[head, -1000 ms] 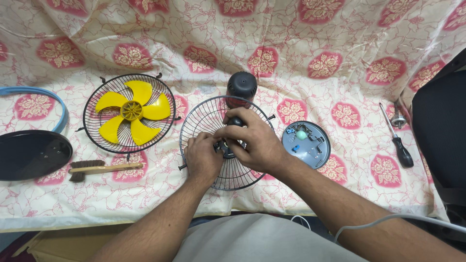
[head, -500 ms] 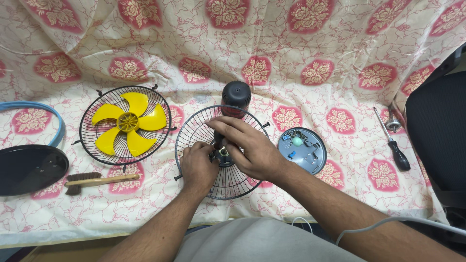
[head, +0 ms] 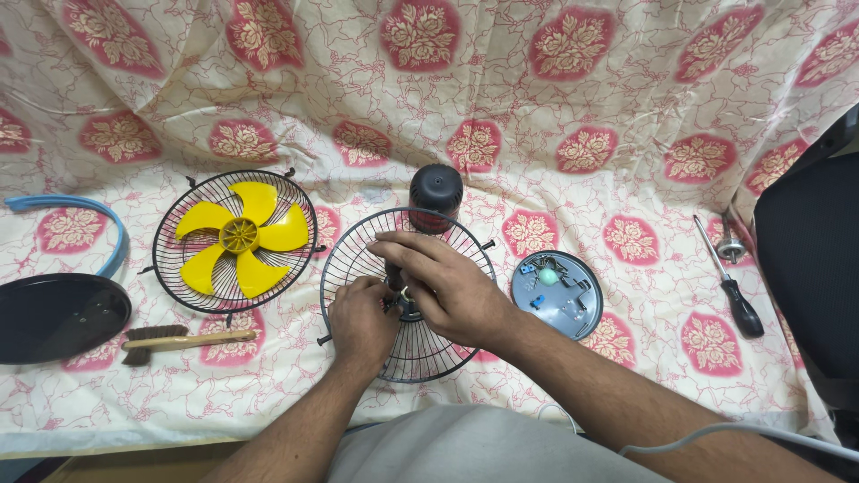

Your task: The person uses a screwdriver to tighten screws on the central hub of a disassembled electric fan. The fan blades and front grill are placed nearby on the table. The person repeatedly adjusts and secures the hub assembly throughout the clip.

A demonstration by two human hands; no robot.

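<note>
1. The dark wire guard (head: pixel 420 358) lies at the table's centre, the motor housing (head: pixel 436 194) at its 12 o'clock.
2. Both hands work its hub: left hand (head: pixel 360 320) fingers pinched shut on a small hub part, right hand (head: pixel 446 284) curled over it.
3. Already apart, I judge: yellow blade (head: pixel 240 241) in another guard at 9 o'clock, grey cover (head: pixel 557 293) at 3 o'clock, screwdriver (head: pixel 729 279) beyond.
4. The hub seems unfinished.

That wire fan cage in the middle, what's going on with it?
A person has both hands at the hub of a dark wire fan guard lying on a flowered cloth. The left hand and right hand pinch a small part at its centre. A yellow fan blade rests in a second guard, and a screwdriver lies at right.
</note>
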